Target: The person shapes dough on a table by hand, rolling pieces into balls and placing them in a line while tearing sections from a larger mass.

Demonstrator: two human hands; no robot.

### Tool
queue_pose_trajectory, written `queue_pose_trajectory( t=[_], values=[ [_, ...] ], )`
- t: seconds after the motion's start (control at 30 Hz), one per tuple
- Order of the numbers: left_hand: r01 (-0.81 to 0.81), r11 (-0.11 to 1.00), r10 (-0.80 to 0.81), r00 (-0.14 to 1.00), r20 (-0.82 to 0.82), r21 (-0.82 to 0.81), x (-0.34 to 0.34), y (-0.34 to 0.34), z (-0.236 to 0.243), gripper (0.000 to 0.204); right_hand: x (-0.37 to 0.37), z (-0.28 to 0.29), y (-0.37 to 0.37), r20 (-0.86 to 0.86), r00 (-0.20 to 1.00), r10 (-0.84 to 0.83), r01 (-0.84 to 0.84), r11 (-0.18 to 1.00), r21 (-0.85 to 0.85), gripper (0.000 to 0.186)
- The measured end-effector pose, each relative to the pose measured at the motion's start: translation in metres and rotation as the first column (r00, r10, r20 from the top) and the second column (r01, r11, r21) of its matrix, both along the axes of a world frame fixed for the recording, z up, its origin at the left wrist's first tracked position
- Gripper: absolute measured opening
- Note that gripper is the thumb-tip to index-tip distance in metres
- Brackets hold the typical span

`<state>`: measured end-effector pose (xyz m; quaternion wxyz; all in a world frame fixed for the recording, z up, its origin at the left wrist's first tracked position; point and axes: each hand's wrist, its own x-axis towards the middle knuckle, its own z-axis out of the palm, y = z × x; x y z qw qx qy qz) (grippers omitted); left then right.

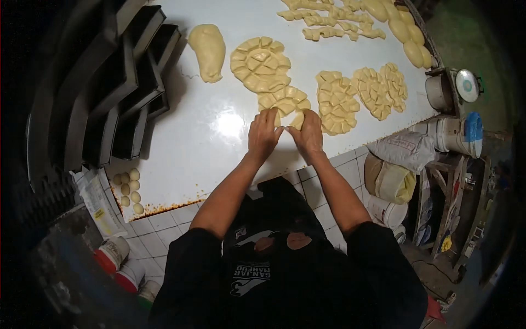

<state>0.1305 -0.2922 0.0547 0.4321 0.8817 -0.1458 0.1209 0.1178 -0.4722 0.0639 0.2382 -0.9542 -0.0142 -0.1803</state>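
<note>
Left hand [263, 133] and right hand [308, 134] side by side on white table [208, 137], fingers seemingly pinched on a cut dough piece [296, 120] at nearest scored dough disc [284, 101], dark baking tins [126, 82] stacked left, small dough balls [130, 190] near table corner.

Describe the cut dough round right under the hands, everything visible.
The cut dough round is a pale yellow, flattened disc, soft and matte, scored into small wedge-like pieces that lie close together. It lies flat on the glossy white table, just below a larger cut round and apparently touching it. The left hand and right hand meet at its near edge, fingertips on the pieces there; the right hand appears to pinch one loose piece. That edge looks broken up and is partly hidden by fingers.
</note>
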Motion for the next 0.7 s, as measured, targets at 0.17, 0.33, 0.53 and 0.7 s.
queue_pose_trajectory(
  t=[0.17, 0.33, 0.53, 0.7],
  values=[
    [-0.115, 0.989, 0.141, 0.899, -0.414, 0.088, -0.002, 0.042, -0.033, 0.031, -0.039, -0.017, 0.029, -0.639, 0.332, 0.694, -0.595, 0.68, 0.429, 0.019],
    [-0.035, 0.971, 0.123, 0.923, -0.366, 0.238, -0.147, 0.219, -0.005, 0.032, -0.092, 0.021, 0.059, -0.211, 0.682, 0.7, -0.462, 0.636, 0.618, 0.011],
    [-0.329, 0.87, 0.354, 0.935, -0.002, 0.368, -0.076, 0.193, -0.013, 0.035, -0.012, -0.033, 0.163, -0.062, 0.778, 0.625, -0.613, 0.777, 0.143, 0.02],
    [0.111, 0.947, -0.043, 0.974, -0.224, 0.302, -0.153, 0.264, -0.049, 0.026, -0.055, -0.054, 0.134, -0.046, 0.543, 0.839, -0.839, 0.544, 0.012, 0.026]
  ],
)
